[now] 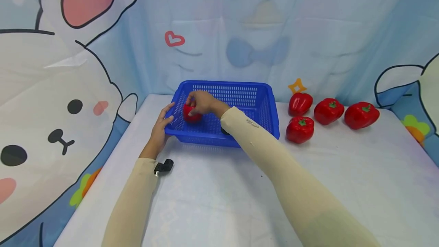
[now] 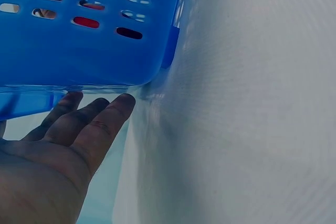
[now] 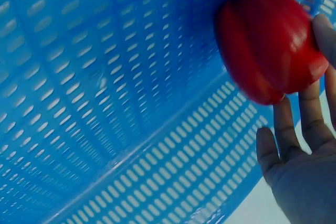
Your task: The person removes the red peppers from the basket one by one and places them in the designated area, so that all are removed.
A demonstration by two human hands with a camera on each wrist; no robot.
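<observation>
A red bell pepper [image 1: 189,116] is inside the left end of a blue perforated plastic basket [image 1: 226,83]. My right hand [image 1: 204,102] reaches into the basket and grips the pepper. In the right wrist view, the thumb and fingers are around one end of this pepper [image 3: 268,45], close to the basket's wall. My left hand [image 1: 159,129] is at the basket's left side, its fingers touching the rim. Seen from the left wrist, the fingers of that hand [image 2: 63,156] lie fairly straight under the basket's rim.
Several more red bell peppers lie right of the basket, including one nearer the front [image 1: 300,129] and one at the far right [image 1: 361,115]. All stand on a white-covered table [image 1: 212,197]. A printed cartoon curtain [image 1: 205,60] hangs behind.
</observation>
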